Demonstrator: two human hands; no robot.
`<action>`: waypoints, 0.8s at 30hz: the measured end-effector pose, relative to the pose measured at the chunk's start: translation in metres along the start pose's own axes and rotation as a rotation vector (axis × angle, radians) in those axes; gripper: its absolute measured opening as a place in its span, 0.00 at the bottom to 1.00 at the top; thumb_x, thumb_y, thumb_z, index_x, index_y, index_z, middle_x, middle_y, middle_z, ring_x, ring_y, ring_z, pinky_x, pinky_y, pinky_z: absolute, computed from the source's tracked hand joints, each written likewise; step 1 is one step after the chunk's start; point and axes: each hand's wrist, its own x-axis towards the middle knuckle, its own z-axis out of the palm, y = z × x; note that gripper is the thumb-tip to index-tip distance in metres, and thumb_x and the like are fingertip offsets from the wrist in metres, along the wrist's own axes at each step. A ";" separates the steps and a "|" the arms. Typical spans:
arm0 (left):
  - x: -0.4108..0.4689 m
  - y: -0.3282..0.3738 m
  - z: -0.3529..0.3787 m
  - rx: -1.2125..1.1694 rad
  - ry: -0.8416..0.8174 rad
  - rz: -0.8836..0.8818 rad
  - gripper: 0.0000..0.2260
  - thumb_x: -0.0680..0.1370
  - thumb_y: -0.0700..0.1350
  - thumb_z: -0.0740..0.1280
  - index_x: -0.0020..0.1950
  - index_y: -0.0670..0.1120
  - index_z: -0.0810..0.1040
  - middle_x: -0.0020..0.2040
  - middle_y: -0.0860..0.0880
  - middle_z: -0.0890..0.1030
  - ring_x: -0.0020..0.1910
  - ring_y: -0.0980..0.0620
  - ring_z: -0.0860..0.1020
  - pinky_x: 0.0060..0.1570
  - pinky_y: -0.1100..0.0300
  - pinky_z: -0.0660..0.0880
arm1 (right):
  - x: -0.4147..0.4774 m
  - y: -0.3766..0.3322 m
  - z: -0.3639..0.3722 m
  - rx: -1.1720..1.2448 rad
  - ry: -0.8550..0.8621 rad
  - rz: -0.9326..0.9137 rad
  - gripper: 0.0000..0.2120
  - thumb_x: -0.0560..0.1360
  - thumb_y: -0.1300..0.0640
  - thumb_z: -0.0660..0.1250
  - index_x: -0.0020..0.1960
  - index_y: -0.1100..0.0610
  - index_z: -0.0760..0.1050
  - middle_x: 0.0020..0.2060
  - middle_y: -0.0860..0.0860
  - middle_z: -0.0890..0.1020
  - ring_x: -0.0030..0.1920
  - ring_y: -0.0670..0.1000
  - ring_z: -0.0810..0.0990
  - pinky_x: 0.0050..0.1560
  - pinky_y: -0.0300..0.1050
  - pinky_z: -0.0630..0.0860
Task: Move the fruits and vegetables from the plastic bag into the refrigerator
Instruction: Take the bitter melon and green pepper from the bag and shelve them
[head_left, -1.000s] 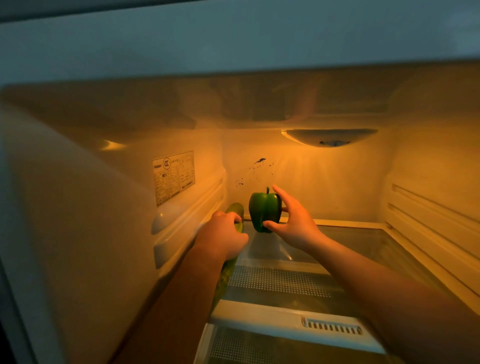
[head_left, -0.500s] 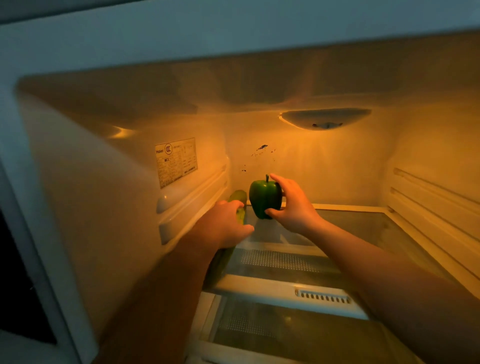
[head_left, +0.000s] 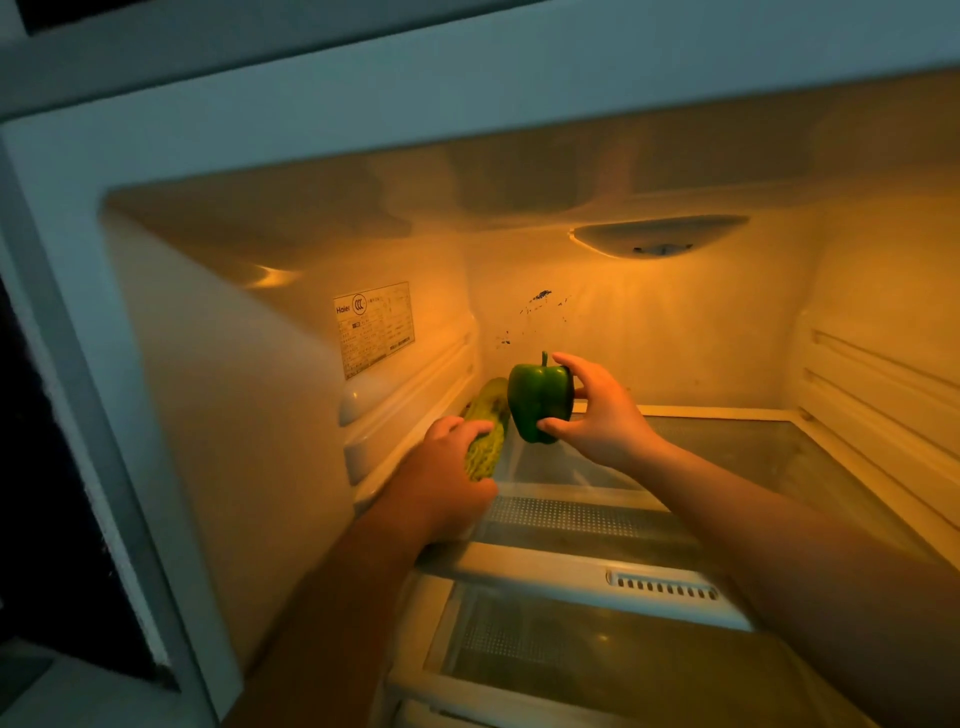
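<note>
Fridge (head_left: 234, 415) open, inside lit orange by a lamp (head_left: 660, 236) at the top of the back wall. Both arms reach in over the glass shelf (head_left: 753, 457). L hand (head_left: 447, 483) grips a gourd (head_left: 491, 410), bumpy and pale green, lying lengthwise along the L wall w/ its far end toward the back L corner. Its fingers (head_left: 465, 428) curl over the top of the gourd, and the hand hides the near end. Can't tell if the gourd rests on the shelf or is just off it. R hand (head_left: 605, 415) holds a pepper (head_left: 537, 397), dark green, upright, stem up, at the back of the shelf near the back wall. Thumb presses its lower front, the other fingers (head_left: 569, 364) spread over the top R side, a wide grip. Pepper's tip is close over the glass; contact unclear. Pepper sits just R of the gourd. Their edges overlap in view, so touching or not can't be told. Label (head_left: 374, 328) on the L wall above the rails. Dark specks (head_left: 540, 299) on the back wall above the pepper. Below the shelf front, a white strip w/ a vent (head_left: 662, 590).
</note>
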 end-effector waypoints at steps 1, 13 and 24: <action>0.000 -0.001 -0.001 -0.004 0.000 0.000 0.27 0.73 0.44 0.66 0.71 0.54 0.64 0.71 0.49 0.63 0.66 0.49 0.66 0.64 0.57 0.65 | 0.000 0.000 0.001 -0.012 -0.005 -0.003 0.41 0.65 0.59 0.77 0.72 0.51 0.61 0.67 0.52 0.68 0.63 0.52 0.71 0.62 0.49 0.73; -0.014 0.001 -0.008 0.036 0.069 0.061 0.27 0.73 0.48 0.68 0.71 0.51 0.65 0.69 0.49 0.67 0.65 0.51 0.67 0.65 0.56 0.66 | -0.001 0.001 0.001 -0.054 -0.006 -0.005 0.43 0.64 0.57 0.77 0.73 0.50 0.58 0.68 0.52 0.66 0.66 0.53 0.68 0.64 0.54 0.71; -0.040 0.014 -0.027 -0.036 0.059 0.249 0.25 0.74 0.50 0.68 0.69 0.51 0.66 0.68 0.50 0.69 0.64 0.52 0.69 0.60 0.62 0.64 | -0.042 -0.043 -0.036 -0.234 0.074 0.105 0.41 0.65 0.52 0.76 0.73 0.52 0.59 0.69 0.53 0.68 0.64 0.54 0.71 0.58 0.47 0.73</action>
